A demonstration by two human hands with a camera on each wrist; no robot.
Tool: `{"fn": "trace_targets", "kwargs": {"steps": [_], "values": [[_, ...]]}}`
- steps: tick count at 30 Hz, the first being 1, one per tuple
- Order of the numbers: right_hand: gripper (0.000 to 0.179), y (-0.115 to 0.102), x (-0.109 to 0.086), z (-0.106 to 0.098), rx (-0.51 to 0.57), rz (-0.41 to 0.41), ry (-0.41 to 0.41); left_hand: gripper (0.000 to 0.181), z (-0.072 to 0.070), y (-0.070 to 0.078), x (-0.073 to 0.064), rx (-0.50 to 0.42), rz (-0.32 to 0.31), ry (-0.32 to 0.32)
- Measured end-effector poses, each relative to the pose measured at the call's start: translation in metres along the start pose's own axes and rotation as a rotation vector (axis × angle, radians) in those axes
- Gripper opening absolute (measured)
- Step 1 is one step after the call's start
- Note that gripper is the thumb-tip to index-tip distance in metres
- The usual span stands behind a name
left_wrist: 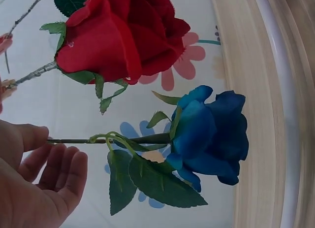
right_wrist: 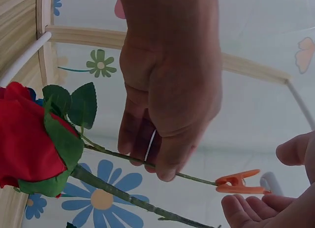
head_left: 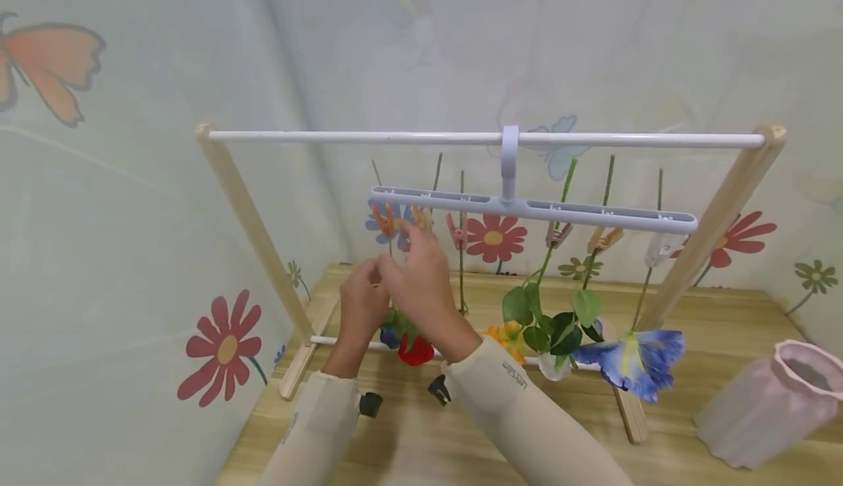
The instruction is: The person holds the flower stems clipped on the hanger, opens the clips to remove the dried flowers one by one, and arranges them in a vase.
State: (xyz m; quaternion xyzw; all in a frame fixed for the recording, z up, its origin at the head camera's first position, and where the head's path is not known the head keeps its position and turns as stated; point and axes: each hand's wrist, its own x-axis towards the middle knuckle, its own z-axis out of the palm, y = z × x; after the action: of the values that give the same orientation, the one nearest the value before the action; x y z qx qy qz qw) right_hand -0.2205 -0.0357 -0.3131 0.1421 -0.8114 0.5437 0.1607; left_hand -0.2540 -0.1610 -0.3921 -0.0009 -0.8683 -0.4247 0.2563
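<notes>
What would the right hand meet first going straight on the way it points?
Probably the orange clip under the hanger, close ahead of the right hand; the depth is unclear, so they may already touch.

The right sleeve (head_left: 527, 414) apparently reads "Let's slim"; the left sleeve (head_left: 312, 427) bears unreadable lettering.

Blue cloth rose (left_wrist: 209, 134) (matt), orange plastic clip (right_wrist: 237, 189)

Soft, even light on the pale wall (head_left: 408, 69) in the head view, faint shadow and pale sheen on the table (head_left: 428, 442), wide-angle stretch towards the edges, dimmer wrist views, hands (right_wrist: 170, 90) shaded
</notes>
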Motion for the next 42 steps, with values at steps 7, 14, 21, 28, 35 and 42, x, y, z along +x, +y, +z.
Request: {"fn": "trace_targets", "kwargs": {"steps": [7, 14, 21, 28, 35, 42], "values": [[0.051, 0.002, 0.012, 0.014, -0.031, -0.033, 0.026, 0.014, -0.004, -0.002, -0.001, 0.013, -0.006, -0.009], [0.048, -0.002, 0.019, 0.022, -0.085, -0.119, 0.073, 0.016, -0.01, 0.001, -0.003, 0.048, -0.028, -0.02], [0.041, -0.006, 0.02, 0.03, -0.174, -0.137, 0.14, 0.019, -0.018, 0.005, -0.008, 0.008, -0.048, -0.031], [0.037, -0.005, 0.023, 0.04, -0.219, -0.186, 0.259, 0.025, -0.023, 0.005, -0.013, -0.049, -0.08, -0.065], [0.036, 0.003, 0.03, 0.05, -0.233, -0.243, 0.398, 0.037, -0.026, 0.005, -0.015, -0.083, -0.107, -0.114], [0.024, 0.006, 0.032, 0.057, -0.248, -0.289, 0.503, 0.037, -0.03, 0.004, -0.017, -0.158, -0.157, -0.154]]}}
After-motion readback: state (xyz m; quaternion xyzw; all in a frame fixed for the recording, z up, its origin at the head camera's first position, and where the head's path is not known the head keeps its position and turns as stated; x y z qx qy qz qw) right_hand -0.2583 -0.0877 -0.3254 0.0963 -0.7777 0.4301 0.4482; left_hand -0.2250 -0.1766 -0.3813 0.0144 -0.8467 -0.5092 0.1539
